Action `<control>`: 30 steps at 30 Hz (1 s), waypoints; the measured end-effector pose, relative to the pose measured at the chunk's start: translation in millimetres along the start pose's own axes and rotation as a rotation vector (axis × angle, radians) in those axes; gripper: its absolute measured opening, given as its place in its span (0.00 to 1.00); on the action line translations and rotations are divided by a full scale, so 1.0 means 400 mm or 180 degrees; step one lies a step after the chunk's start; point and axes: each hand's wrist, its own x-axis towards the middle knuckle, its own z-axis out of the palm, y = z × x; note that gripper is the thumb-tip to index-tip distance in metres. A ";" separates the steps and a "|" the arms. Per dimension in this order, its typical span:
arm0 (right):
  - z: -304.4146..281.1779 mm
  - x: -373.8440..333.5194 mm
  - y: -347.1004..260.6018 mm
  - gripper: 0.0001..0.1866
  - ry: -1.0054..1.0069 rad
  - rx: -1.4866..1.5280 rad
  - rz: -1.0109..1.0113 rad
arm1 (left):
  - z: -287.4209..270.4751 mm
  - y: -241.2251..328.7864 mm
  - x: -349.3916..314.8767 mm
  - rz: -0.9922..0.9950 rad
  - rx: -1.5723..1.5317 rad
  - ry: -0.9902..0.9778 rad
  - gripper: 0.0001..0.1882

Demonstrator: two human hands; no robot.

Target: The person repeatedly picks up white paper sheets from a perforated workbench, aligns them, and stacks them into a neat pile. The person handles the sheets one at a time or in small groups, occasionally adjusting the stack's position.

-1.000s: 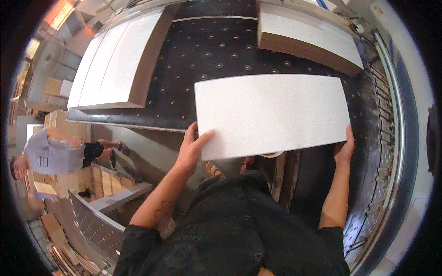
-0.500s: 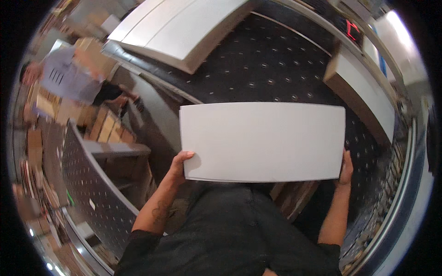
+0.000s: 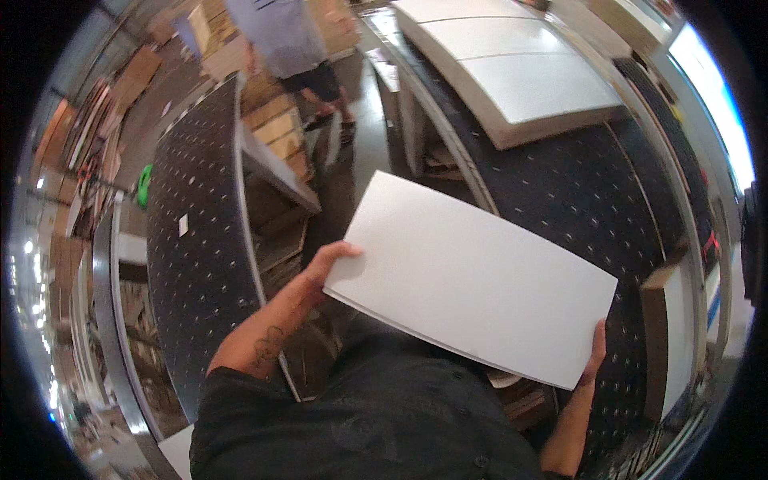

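A white rectangular panel [image 3: 472, 280] is held in front of my body, tilted so its right end sits lower in the view. Along its near edge a second layer shows, so it may be more than one panel. My left hand [image 3: 330, 262] grips the left end, thumb on the top face and fingers hidden beneath. At the right end, my right hand [image 3: 595, 352] is closed on the edge, most of its fingers out of sight underneath.
Stacked white panels [image 3: 520, 64] lie on the black studded table [image 3: 552, 176] ahead. Another white panel stack [image 3: 672, 336] stands at right. A second studded table [image 3: 196, 232] is on my left. Beyond, a person [image 3: 280, 40] in a light shirt stands near cardboard boxes [image 3: 276, 132].
My view has swung left, bringing the left studded table further in. The held panel has gone from level to slanting down rightward, still in both hands.
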 end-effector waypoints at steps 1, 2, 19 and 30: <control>0.074 0.040 0.023 0.37 -0.0005 -0.0203 0.0033 | -0.053 0.029 -0.019 0.0107 -0.0072 0.0154 0.44; 0.146 0.075 0.039 0.35 -0.0593 -0.0006 0.0160 | -0.110 0.051 -0.054 0.0362 -0.0037 0.0305 0.46; 1.326 0.546 0.631 0.35 -0.2131 -0.0097 0.1339 | -1.149 0.413 -0.306 0.0774 -0.0911 0.1867 0.33; 1.688 0.569 0.667 0.43 -0.2032 -0.0886 0.1284 | -1.495 0.505 -0.402 0.1347 0.0386 0.3164 0.54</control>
